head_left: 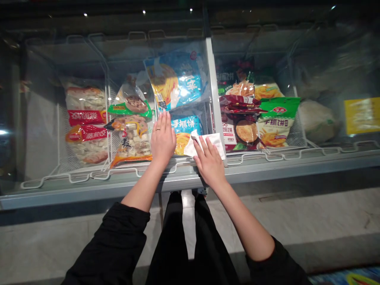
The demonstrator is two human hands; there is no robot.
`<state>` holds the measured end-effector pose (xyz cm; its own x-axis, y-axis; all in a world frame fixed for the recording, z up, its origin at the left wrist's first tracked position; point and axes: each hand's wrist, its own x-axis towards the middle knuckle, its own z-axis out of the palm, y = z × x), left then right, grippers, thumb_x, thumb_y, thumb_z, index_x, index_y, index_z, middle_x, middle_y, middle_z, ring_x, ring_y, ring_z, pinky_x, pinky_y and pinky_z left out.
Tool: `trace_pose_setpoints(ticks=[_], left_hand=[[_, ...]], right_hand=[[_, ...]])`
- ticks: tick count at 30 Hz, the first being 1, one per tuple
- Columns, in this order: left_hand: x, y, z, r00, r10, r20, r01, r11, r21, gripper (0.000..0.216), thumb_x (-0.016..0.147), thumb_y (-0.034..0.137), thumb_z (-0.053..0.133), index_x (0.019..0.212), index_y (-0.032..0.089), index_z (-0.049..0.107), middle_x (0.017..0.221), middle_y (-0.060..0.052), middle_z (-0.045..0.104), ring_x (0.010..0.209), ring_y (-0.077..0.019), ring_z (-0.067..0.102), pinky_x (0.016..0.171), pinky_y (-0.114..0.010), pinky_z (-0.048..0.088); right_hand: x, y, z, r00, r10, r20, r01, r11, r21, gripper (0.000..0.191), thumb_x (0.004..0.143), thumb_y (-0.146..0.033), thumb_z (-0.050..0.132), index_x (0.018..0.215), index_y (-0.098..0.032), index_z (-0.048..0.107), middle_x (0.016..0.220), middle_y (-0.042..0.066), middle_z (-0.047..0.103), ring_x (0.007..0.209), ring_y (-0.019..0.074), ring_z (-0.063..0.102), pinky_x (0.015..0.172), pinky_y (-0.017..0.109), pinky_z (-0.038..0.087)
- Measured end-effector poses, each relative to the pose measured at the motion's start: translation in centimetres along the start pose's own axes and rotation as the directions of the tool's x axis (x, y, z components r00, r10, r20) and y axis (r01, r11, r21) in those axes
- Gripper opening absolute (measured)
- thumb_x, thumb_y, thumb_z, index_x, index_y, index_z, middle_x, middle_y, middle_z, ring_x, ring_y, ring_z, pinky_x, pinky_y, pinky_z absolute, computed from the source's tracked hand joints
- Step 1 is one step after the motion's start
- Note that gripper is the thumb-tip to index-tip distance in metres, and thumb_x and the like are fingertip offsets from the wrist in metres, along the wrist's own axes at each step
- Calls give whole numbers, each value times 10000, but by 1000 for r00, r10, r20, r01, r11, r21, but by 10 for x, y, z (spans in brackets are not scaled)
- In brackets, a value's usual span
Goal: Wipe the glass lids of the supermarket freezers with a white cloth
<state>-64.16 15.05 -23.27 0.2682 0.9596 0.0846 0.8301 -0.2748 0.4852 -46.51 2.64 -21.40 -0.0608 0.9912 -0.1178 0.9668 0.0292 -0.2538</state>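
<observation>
My right hand [209,160] lies flat, fingers stretched out, on a white tissue [216,143] that is spread against the glass lid [124,51] of a chest freezer. The tissue reaches the pale vertical frame strip [214,91]. My left hand [163,136] rests flat on the glass to the left, fingers straight and a thin ring on one of them; nothing is in it. Beneath the glass, blue bags of flatbread [187,123] show between my hands. A bag with an orange edge [135,138] sits left of my left hand.
Wire baskets under the glass hold more packets, among them red-labelled bags [86,136] and a green-and-white bag [276,122]. A yellow label [362,116] is at the far right. The freezer's grey front edge [267,172] runs across, above a tiled floor [311,209].
</observation>
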Motion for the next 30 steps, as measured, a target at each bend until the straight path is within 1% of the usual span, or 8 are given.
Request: trace_pose_setpoints(ticks=[6,9,14,17,20,22,26,30], left_hand=[[2,2,-3,999,-16,40,15,1000,26,624,1071,183,377,1683,59,374,1759,-171,343,1658,-289,294,1380,-509,242],[2,3,-4,998,-21,52,19,999,44,626,1076,180,371,1692,70,356,1763,-170,333,1656,-279,299,1372,-509,266],[2,4,-5,998,-13,56,9,998,69,623,1080,174,373,1695,79,347,1759,-169,339,1650,-274,315,1361,-505,293],[2,2,-3,999,-2,45,-1,998,59,615,1083,182,374,1689,77,352,1755,-178,346,1645,-283,329,1354,-522,308],[1,-1,-1,999,10,37,-12,999,47,613,1077,188,382,1679,71,369,1750,-180,361,1648,-287,319,1361,-517,296],[1,-2,-1,999,13,43,-15,999,51,608,1077,189,373,1667,46,387,1747,-192,362,1649,-298,314,1364,-515,291],[1,-1,-4,999,-6,52,5,999,34,631,1063,181,385,1686,81,372,1747,-175,367,1646,-310,321,1355,-549,302],[1,1,-5,999,-7,52,5,999,43,649,1051,176,390,1695,100,361,1751,-156,366,1644,-306,327,1350,-545,314]], right_hand=[[73,18,-13,999,-34,-22,34,999,-2,615,1124,-311,414,1731,-296,314,1799,12,302,1676,276,246,1360,553,296],[64,26,-14,998,40,-39,-41,999,-8,637,1122,-309,413,1743,-299,274,1803,23,292,1679,282,234,1353,567,303],[22,1,-3,995,95,-21,-95,995,6,610,1127,-314,398,1730,-263,321,1795,47,311,1676,293,245,1334,576,331],[44,-1,-8,1000,26,7,-27,1000,4,591,1126,-305,399,1714,-261,364,1795,35,308,1675,278,251,1346,559,314],[85,19,-21,999,-32,19,32,999,-12,593,1126,-307,394,1717,-274,356,1799,15,299,1674,265,252,1364,537,287],[98,32,-27,1000,-6,4,6,1000,-19,613,1126,-314,389,1733,-284,310,1805,13,285,1678,271,238,1365,538,285],[70,29,-22,995,93,-26,-93,996,4,642,1125,-307,377,1752,-268,247,1806,48,281,1683,299,216,1348,577,304],[45,5,-12,1000,9,28,-10,999,47,600,1129,-317,376,1725,-254,340,1795,54,301,1678,295,238,1342,577,312]])
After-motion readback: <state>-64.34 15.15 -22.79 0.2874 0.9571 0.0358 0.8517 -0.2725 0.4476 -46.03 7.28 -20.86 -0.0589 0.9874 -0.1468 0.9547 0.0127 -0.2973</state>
